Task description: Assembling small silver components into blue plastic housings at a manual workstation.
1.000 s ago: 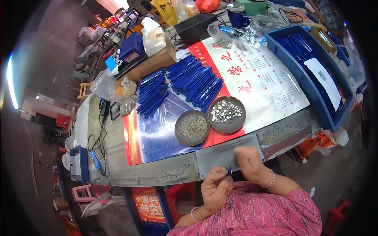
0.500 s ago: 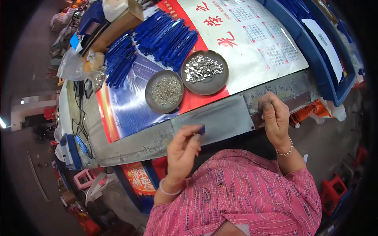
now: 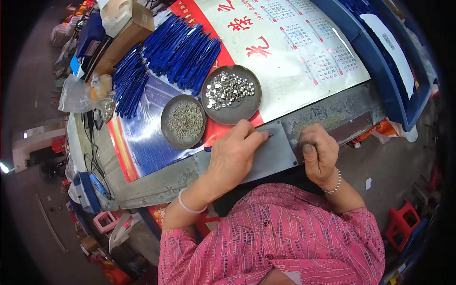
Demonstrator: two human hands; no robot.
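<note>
My left hand (image 3: 233,154) is closed over the grey metal plate (image 3: 280,154) at the table's near edge. It holds a slim blue piece, mostly hidden by the fingers; bits of blue show on either side of the hand. To its right, my right hand (image 3: 319,154) is curled with the thumb against the fingers, and whatever it may hold is hidden. Just beyond the left hand stand two round dark dishes. One dish (image 3: 246,112) carries small shiny silver discs (image 3: 227,90); the other dish (image 3: 167,135) carries tiny metal pins or rivets (image 3: 186,120).
Long slim blue pieces (image 3: 183,52) lie in piles at the back left, beside a cardboard box (image 3: 142,21) and a plastic bag (image 3: 73,92). A calendar poster (image 3: 304,92) covers much of the table. A blue bin (image 3: 380,71) borders the right side.
My left hand has moved forward and right onto the metal plate with the blue piece. My right hand stays closed, slightly lower in view. The whole view has shifted a little.
</note>
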